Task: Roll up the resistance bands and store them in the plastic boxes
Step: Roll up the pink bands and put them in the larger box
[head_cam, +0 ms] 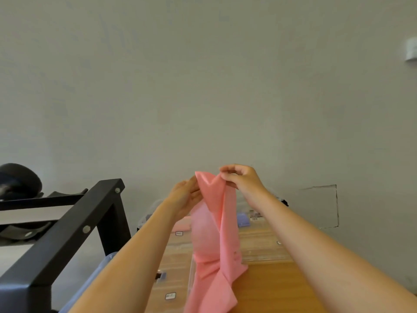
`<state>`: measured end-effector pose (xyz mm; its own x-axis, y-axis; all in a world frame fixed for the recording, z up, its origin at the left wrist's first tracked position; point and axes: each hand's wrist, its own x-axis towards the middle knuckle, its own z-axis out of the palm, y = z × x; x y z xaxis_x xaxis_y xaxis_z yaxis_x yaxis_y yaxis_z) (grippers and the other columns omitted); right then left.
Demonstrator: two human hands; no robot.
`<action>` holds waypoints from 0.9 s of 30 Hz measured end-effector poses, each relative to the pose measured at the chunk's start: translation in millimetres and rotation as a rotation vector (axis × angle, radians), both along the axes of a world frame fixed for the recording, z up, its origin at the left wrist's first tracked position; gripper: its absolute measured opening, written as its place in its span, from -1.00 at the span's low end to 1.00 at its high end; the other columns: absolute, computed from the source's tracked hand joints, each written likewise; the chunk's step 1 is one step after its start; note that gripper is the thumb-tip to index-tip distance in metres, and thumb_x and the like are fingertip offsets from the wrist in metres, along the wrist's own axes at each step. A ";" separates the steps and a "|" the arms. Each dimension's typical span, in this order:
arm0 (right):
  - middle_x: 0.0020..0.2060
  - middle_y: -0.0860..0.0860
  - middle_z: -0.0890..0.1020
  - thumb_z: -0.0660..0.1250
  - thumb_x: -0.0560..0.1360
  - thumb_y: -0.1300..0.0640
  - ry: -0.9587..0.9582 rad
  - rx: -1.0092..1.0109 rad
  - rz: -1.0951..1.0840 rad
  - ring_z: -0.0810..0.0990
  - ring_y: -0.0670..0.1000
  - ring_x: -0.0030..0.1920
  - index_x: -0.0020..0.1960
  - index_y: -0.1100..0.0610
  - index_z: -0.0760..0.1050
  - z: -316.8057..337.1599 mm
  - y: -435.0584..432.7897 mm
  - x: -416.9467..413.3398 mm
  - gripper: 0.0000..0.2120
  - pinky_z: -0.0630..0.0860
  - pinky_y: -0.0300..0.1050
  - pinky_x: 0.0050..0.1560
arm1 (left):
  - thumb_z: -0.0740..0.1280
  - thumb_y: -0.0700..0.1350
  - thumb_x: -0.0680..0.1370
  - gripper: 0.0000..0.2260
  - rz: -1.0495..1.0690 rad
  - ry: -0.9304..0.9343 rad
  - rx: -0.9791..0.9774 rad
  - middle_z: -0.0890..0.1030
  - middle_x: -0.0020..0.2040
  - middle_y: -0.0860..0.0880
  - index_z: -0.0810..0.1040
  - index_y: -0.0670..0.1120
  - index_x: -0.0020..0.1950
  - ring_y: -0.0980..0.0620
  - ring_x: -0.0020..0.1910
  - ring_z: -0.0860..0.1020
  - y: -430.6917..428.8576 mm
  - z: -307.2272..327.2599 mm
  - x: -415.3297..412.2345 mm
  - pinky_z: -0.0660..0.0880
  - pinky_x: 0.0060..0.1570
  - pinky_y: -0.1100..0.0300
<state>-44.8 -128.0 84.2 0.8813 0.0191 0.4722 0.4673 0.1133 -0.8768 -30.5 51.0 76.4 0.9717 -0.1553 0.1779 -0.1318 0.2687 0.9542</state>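
A pink resistance band (222, 224) hangs lengthwise in front of me, its top edge lifted above the table and its lower part crumpled and trailing off the bottom of the view. My left hand (186, 195) pinches the band's top left corner. My right hand (242, 179) pinches the top right corner, fingers curled over the edge. Clear plastic boxes (264, 242) lie on the wooden table (270, 288) below the band, partly hidden by it and by my arms. One box holds something purple.
A black metal rack (74, 231) stands close on the left, with dark round weights on its shelves. A clear box with a bluish rim (106, 260) sits by the rack's leg. A plain grey wall fills the background.
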 end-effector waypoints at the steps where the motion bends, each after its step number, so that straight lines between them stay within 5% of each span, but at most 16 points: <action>1: -0.21 0.00 0.61 0.34 0.48 0.39 -0.006 0.008 0.017 0.60 -0.12 -0.21 -0.10 0.13 0.59 2.2 1.2 -1.6 -0.82 0.57 -0.35 -0.13 | 0.16 -0.01 0.66 -0.63 -0.019 0.012 0.072 0.61 0.17 -0.25 0.50 -0.28 0.24 -0.10 0.11 0.62 -0.9 1.6 -4.0 0.59 -0.01 0.13; 5: -0.17 0.01 0.62 0.35 0.47 0.39 -0.019 -0.007 0.059 0.62 -0.10 -0.20 -0.05 0.15 0.60 7.3 1.5 -5.9 -0.82 0.59 -0.30 -0.10 | 0.03 0.09 0.67 -0.57 -0.069 0.013 0.131 0.62 0.14 -0.17 0.50 -0.17 0.27 -0.06 0.06 0.61 -2.6 5.8 -11.6 0.54 0.04 0.10; 11: -0.18 0.01 0.66 0.44 0.39 0.35 -0.064 -0.200 -0.090 0.60 -0.09 -0.15 -0.15 0.06 0.63 7.7 2.7 -7.7 -0.80 0.53 -0.31 -0.07 | 0.11 -0.02 0.67 -0.64 -0.135 -0.037 0.103 0.59 0.18 -0.20 0.49 -0.22 0.29 -0.05 0.05 0.60 -2.0 9.5 -16.2 0.55 -0.02 0.14; 15: -0.22 0.04 0.65 0.44 0.40 0.35 -0.095 -0.175 -0.131 0.58 -0.07 -0.20 -0.21 0.09 0.62 7.8 0.7 -9.7 -0.83 0.51 -0.27 -0.08 | 0.24 -0.21 0.61 -0.96 -0.086 -0.077 0.010 0.60 0.05 -0.20 0.46 -0.17 0.01 -0.03 -0.05 0.63 3.2 7.9 -14.9 0.60 -0.06 0.18; 18: -0.25 0.03 0.63 0.43 0.40 0.36 -0.094 -0.163 -0.149 0.57 -0.05 -0.19 -0.22 0.09 0.60 8.0 -4.0 -9.2 -0.82 0.53 -0.18 -0.03 | 0.27 -0.32 0.57 -0.82 0.018 -0.093 -0.057 0.62 -0.18 -0.11 0.36 -0.09 -0.15 0.02 -0.20 0.64 9.7 9.2 -16.1 0.61 -0.14 0.22; 27: -0.22 0.09 0.61 0.38 0.43 0.40 -0.108 -0.131 -0.167 0.59 0.01 -0.18 -0.21 0.11 0.61 27.1 -17.3 -4.3 -0.80 0.60 -0.10 0.03 | 0.33 -0.33 0.53 -0.87 0.193 -0.218 -0.010 0.57 -0.17 -0.13 0.45 -0.14 -0.12 -0.01 -0.19 0.59 28.6 35.7 -20.7 0.57 0.11 0.09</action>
<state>-49.0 -145.3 111.3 0.8221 -0.0553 0.5666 0.5616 -0.0850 -0.8231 -51.2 79.6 112.0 0.9219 0.0315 0.3862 -0.3828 0.2282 0.8952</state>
